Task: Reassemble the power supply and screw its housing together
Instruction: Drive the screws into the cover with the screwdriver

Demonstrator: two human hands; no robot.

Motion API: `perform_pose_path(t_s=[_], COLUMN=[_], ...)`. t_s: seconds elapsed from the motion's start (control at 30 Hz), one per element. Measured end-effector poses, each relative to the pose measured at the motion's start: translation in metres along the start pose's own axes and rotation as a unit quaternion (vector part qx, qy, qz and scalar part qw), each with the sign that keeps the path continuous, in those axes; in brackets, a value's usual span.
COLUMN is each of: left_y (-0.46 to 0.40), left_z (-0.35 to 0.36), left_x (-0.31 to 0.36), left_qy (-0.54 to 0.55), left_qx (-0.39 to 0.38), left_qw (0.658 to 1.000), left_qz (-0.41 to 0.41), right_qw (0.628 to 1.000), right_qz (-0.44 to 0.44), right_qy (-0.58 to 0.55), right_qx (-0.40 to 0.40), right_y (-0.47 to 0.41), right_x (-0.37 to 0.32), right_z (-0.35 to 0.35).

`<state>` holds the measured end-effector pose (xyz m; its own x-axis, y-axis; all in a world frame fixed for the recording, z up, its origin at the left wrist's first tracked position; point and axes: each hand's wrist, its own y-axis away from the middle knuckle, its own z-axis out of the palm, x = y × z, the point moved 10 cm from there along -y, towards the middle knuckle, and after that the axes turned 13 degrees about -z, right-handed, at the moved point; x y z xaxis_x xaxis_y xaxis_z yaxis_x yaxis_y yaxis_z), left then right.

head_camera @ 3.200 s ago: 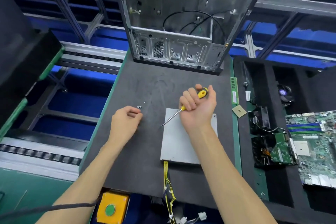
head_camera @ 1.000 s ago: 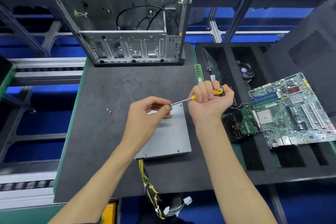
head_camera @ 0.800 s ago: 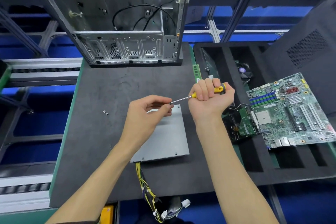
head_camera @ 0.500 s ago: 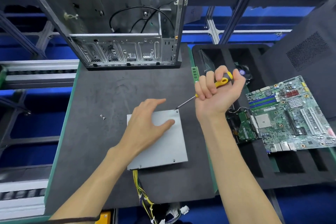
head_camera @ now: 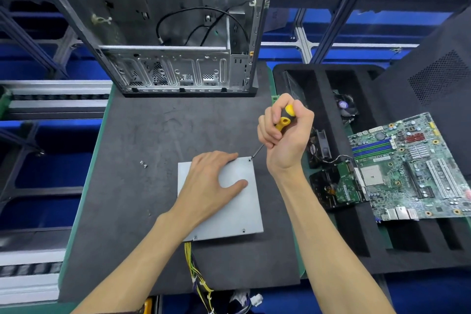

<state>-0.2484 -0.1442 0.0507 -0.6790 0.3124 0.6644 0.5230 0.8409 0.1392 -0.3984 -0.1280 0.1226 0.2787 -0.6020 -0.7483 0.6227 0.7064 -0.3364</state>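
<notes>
Now my left hand [head_camera: 212, 183] is pressing flat on the power supply [head_camera: 224, 201] lying mid-mat, while my right hand [head_camera: 285, 132] is gripping the screwdriver [head_camera: 283, 121], tip on the far-right corner screw [head_camera: 249, 160]; tilting could be slipping it off, cross-threading it.

The power supply [head_camera: 237, 201] has a smooth, matt grey sheet-metal lid with a dull sheen. It lies on a mat [head_camera: 158, 135] of dark grey foam, matt and faintly scuffed. The screwdriver [head_camera: 280, 123] has a glossy yellow and black plastic handle and a thin bright metal shaft. Two small shiny metal screws [head_camera: 144, 163] sit on the mat. The case [head_camera: 178, 69] is bare stamped metal, silvery and lightly reflective, with perforated patches. The tray [head_camera: 321, 99] looks like matt black foam. The motherboard [head_camera: 407, 166] is glossy green board with metallic parts. Yellow plastic-coated wires [head_camera: 197, 273] hang from the power supply.
</notes>
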Motion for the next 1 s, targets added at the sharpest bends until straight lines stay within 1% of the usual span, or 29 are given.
perform_pose_path(t_s=[0.27,0.43,0.57,0.67,0.73,0.8,0.87,0.93,1.0], left_y=[-0.001,-0.001,0.001,0.006,0.007,0.007,0.007,0.007,0.007], left_z=[0.001,0.000,0.002,0.005,0.006,0.006,0.006,0.006,0.007], left_x=[-0.004,-0.004,-0.004,-0.001,0.001,0.003,0.003,0.003,0.002], left_qy=[0.011,0.006,-0.019,-0.058,-0.073,-0.081,-0.085,-0.089,-0.093], left_qx=[0.015,0.025,0.025,0.035,0.041,0.046,0.050,0.053,0.052], left_qw=[1.000,1.000,0.999,0.997,0.996,0.995,0.994,0.993,0.993], left_qz=[0.006,0.008,0.010,0.023,0.036,0.043,0.046,0.049,0.047], right_qw=[1.000,0.991,0.981,0.981,0.981,0.979,0.978,0.981,0.979], right_qz=[0.011,0.002,-0.018,-0.007,0.009,0.022,0.022,0.004,-0.005], right_qy=[0.021,0.114,0.177,0.177,0.165,0.168,0.179,0.169,0.183], right_qx=[-0.009,-0.068,-0.080,-0.080,-0.106,-0.116,-0.101,-0.094,-0.091], right_y=[0.003,0.005,0.003,0.005,0.008,0.011,0.014,0.017,0.019], right_x=[0.009,0.007,-0.004,-0.003,0.001,0.003,-0.001,-0.007,-0.011], right_z=[-0.001,0.010,0.014,0.015,0.017,0.017,0.015,0.014,0.014])
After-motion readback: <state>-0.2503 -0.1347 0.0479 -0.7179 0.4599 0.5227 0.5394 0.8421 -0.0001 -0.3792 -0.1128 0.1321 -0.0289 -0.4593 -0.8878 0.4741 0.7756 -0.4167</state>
